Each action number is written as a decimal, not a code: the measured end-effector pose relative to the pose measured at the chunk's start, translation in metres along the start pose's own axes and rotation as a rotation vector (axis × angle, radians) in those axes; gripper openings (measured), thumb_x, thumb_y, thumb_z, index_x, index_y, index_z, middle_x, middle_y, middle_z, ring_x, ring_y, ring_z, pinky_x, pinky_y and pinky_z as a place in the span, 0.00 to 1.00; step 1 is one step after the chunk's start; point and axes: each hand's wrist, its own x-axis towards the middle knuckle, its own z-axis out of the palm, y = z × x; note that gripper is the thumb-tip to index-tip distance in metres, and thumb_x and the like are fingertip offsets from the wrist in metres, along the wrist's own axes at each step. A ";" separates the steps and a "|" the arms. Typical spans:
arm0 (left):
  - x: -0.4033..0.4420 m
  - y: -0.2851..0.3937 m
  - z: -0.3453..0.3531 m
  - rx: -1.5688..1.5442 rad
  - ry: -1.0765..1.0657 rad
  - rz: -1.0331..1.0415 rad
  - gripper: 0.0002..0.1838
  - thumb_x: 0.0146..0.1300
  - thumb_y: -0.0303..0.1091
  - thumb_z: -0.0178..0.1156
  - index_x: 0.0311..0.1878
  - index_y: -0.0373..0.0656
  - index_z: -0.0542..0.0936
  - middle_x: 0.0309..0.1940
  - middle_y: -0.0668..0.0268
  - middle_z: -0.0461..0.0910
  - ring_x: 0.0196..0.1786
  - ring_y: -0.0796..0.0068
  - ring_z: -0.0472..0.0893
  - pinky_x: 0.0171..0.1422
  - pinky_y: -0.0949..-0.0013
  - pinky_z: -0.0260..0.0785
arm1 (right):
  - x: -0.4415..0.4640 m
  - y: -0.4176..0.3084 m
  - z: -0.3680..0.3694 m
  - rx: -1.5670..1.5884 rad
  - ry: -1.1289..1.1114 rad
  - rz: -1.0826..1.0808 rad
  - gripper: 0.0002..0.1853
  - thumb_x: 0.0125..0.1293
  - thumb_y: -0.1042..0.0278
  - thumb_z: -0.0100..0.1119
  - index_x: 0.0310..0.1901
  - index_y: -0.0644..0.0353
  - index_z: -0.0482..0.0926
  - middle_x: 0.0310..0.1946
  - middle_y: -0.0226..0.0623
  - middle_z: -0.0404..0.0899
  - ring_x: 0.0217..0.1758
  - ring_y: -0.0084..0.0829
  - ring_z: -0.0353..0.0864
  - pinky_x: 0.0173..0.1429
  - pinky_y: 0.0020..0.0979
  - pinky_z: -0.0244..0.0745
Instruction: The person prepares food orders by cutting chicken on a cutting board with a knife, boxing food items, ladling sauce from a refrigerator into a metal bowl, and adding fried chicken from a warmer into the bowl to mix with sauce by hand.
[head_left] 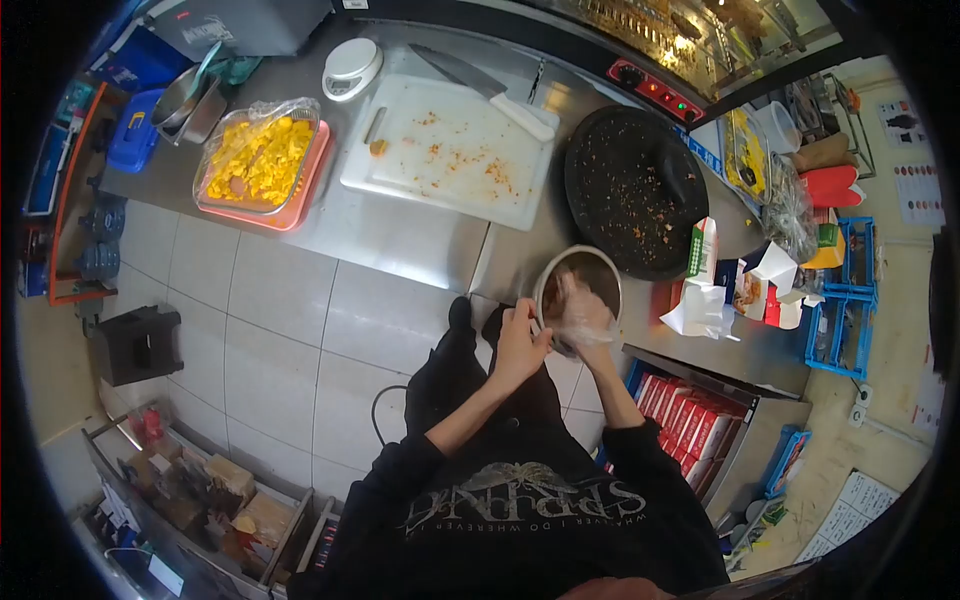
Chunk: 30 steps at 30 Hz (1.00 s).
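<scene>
A round metal bowl (612, 270) sits at the counter's front edge, tilted a little toward me. My left hand (521, 342) grips its left rim with bent fingers. Inside the bowl is my right hand (583, 312), covered by a clear plastic glove, with its fingers down over some reddish-brown food; the fingertips are hard to make out. Just behind the bowl lies a black round pan (630, 190) with scattered crumbs. A white cutting board (400, 150) with orange crumbs is to the left, and a knife (520, 115) rests across its upper right part.
A glass dish of yellow pieces (262, 165) stands on a pink tray at the left, near a white scale (352, 68). Opened cartons (703, 250) lie right of the pan. A heated display case (670, 45) is at the back, and red boxes (690, 420) fill a lower shelf.
</scene>
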 end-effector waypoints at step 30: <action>0.001 -0.014 -0.008 -0.180 -0.055 -0.072 0.17 0.54 0.19 0.57 0.44 0.40 0.63 0.39 0.57 0.70 0.23 0.71 0.81 0.24 0.73 0.71 | -0.024 0.016 -0.011 0.392 0.036 -0.054 0.43 0.42 0.74 0.67 0.63 0.59 0.59 0.60 0.49 0.61 0.58 0.42 0.69 0.58 0.32 0.69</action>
